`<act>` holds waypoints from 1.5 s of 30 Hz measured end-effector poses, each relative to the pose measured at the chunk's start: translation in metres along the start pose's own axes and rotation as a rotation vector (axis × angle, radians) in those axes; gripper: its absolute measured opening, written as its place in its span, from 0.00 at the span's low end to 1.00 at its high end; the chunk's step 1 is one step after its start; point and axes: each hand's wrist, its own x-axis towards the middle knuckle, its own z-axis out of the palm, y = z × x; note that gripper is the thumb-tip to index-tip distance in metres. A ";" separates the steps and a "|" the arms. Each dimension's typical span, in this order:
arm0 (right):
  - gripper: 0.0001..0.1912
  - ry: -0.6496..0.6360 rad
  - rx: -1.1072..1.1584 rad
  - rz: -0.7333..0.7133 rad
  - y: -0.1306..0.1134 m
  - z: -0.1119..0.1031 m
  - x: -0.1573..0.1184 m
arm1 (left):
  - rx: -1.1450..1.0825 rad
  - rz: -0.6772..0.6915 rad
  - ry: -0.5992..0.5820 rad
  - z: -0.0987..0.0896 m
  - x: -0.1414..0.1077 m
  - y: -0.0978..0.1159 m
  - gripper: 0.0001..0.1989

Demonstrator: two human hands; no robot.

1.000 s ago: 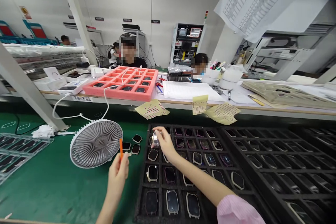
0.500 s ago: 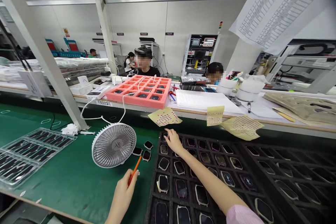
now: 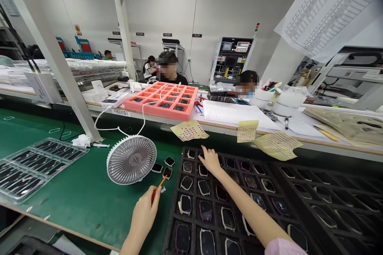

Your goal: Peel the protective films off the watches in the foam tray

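Observation:
My left hand [image 3: 146,207] is closed around a thin orange, pen-like stick [image 3: 163,182]. Its tip points at a watch case [image 3: 167,173] on the green mat, though I cannot tell whether they touch. Two more watch cases [image 3: 157,167] [image 3: 170,161] lie beside it. A small whitish scrap [image 3: 163,189] shows by the stick. Over the back row of a black foam tray [image 3: 191,220] reaches my right hand [image 3: 211,162], fingers apart, holding nothing that I can see. It partly covers the slots there. Watches with dark screens, such as one at the back left corner [image 3: 191,154], fill many slots.
A white fan [image 3: 131,160] stands left of the loose watches. Further left lies a clear tray of dark parts [image 3: 38,167]. Another black tray [image 3: 326,191] is at right. On the shelf sits a pink foam tray [image 3: 161,107]; yellow sticker sheets [image 3: 188,130] hang below. Co-workers sit beyond.
My right hand has moved right, from the tray's back left slot to the one beside it, uncovering the corner watch. The orange stick's tip has shifted slightly right, and the view has turned a little.

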 end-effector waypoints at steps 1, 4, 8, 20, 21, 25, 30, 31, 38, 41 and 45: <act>0.25 0.002 0.044 0.004 0.002 0.000 0.001 | -0.008 0.001 -0.006 0.000 -0.001 0.001 0.17; 0.21 0.013 0.216 -0.009 0.009 -0.003 0.002 | -0.067 0.011 -0.008 -0.002 -0.002 0.006 0.18; 0.19 0.037 0.531 -0.065 0.010 -0.011 -0.003 | -0.233 0.054 -0.022 -0.002 0.000 0.016 0.22; 0.12 -0.499 1.872 0.186 -0.086 -0.045 -0.075 | -0.707 0.149 -0.211 0.023 0.006 0.078 0.21; 0.13 -0.511 1.887 0.186 -0.089 -0.047 -0.077 | -0.714 0.151 -0.220 0.023 0.005 0.080 0.21; 0.15 -0.485 1.878 0.200 -0.094 -0.053 -0.080 | -0.744 0.141 -0.239 0.021 0.003 0.080 0.23; 0.16 -0.406 1.735 0.147 -0.095 -0.057 -0.082 | -0.714 0.132 -0.229 0.016 0.005 0.075 0.24; 0.16 -0.383 1.691 0.119 -0.095 -0.058 -0.082 | -0.704 0.123 -0.234 0.014 0.005 0.074 0.25; 0.21 -0.605 1.880 0.173 -0.102 -0.058 -0.086 | -0.799 0.093 -0.300 0.010 0.005 0.077 0.26; 0.24 -0.749 1.945 0.171 -0.105 -0.056 -0.088 | -0.842 0.118 -0.278 0.013 0.005 0.076 0.28; 0.22 -0.680 1.934 0.227 -0.106 -0.053 -0.088 | -0.903 0.064 -0.258 0.012 0.007 0.076 0.27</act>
